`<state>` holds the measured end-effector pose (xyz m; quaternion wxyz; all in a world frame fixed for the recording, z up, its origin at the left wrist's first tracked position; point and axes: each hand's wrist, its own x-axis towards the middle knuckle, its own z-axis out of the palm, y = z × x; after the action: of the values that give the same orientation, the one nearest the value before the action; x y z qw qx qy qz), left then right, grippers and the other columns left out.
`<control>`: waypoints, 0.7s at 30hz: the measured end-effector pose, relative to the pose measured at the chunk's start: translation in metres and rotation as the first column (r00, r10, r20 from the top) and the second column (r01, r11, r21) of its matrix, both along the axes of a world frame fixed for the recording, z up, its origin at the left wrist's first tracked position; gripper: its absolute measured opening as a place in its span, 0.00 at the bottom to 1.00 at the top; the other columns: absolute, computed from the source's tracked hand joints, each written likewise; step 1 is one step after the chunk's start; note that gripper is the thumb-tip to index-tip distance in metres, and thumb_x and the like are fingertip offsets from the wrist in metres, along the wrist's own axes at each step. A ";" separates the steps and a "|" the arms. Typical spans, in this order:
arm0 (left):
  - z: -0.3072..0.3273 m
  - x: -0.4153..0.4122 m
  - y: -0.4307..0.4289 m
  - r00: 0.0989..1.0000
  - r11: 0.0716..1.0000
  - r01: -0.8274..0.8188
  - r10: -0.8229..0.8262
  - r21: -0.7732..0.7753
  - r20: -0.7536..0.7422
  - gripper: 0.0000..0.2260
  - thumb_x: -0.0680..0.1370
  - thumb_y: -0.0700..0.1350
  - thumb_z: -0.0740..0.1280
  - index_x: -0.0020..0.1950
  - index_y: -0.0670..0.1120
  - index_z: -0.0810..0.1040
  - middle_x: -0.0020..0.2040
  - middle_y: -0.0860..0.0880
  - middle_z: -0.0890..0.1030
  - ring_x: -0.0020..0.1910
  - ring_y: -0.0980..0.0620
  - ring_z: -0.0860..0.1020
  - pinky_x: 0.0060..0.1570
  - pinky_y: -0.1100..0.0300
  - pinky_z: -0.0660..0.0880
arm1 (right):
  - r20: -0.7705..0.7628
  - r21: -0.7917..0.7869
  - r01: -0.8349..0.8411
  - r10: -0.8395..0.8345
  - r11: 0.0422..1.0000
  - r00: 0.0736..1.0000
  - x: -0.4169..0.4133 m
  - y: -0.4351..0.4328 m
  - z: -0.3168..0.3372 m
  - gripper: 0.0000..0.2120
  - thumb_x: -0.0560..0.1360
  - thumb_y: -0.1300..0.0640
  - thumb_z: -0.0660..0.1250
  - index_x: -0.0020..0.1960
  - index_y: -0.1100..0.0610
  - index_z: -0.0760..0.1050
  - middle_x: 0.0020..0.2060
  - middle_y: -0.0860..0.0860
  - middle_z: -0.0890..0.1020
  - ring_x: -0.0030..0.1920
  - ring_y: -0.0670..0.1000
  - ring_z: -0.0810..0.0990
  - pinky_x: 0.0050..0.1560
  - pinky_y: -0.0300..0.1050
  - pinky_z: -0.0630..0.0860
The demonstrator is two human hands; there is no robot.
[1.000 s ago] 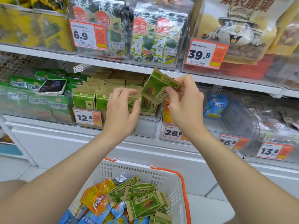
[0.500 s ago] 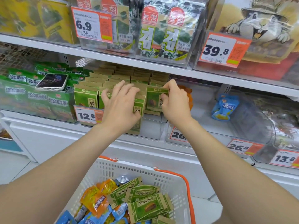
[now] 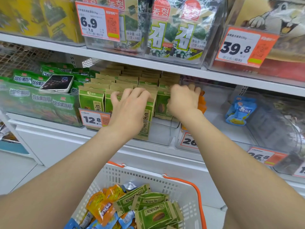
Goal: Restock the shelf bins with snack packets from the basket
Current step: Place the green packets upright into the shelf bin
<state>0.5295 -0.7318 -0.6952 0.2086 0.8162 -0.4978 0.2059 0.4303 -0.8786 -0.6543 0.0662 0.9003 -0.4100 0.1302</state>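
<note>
Two forearms stretched far to the clear bin [image 3: 162,134], rows of upright green packets [image 3: 91,101] at its left, left hand [image 3: 130,109] palm down, relaxed fingers resting on their tops, right hand [image 3: 183,100] pinching the rightmost packet [image 3: 162,107], white basket [image 3: 181,184] of packets near, below.

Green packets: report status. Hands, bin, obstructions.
Left hand rests on packet row in bin. Right hand grips packet at row's right end. More in basket. Nothing in the way.
</note>
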 end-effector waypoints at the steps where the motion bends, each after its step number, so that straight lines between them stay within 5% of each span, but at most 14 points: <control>1: -0.001 -0.002 -0.001 1.000 1.000 0.000 0.000 -0.010 -0.009 0.31 0.70 0.32 0.75 0.67 0.56 0.73 0.71 0.55 0.72 0.71 0.47 0.67 0.68 0.39 0.58 | -0.001 -0.001 0.012 -0.012 1.000 1.000 0.002 -0.002 0.000 0.14 0.74 0.54 0.73 0.58 0.53 0.77 0.58 0.59 0.82 0.66 0.64 0.72 0.67 0.58 0.66; 12: -0.005 -0.007 0.000 1.000 1.000 -0.005 0.005 -0.024 -0.024 0.32 0.69 0.30 0.73 0.68 0.55 0.73 0.74 0.54 0.70 0.72 0.47 0.65 0.67 0.40 0.59 | -0.109 -0.178 0.118 -0.139 0.977 0.984 0.022 -0.011 -0.010 0.29 0.72 0.42 0.75 0.67 0.56 0.76 0.69 0.60 0.72 0.70 0.64 0.67 0.66 0.57 0.66; 21: -0.012 -0.016 0.001 0.992 0.989 -0.101 0.092 -0.107 -0.081 0.35 0.68 0.32 0.75 0.72 0.52 0.69 0.76 0.46 0.66 0.75 0.39 0.62 0.66 0.37 0.65 | 0.032 -0.022 0.171 -0.171 0.985 0.985 0.013 -0.020 -0.015 0.32 0.77 0.38 0.64 0.70 0.60 0.72 0.72 0.65 0.68 0.71 0.66 0.66 0.67 0.59 0.65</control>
<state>0.5139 -0.7309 -0.7070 0.2624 0.8337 -0.4373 0.2119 0.4437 -0.8987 -0.6692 0.0821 0.8589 -0.4851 0.1424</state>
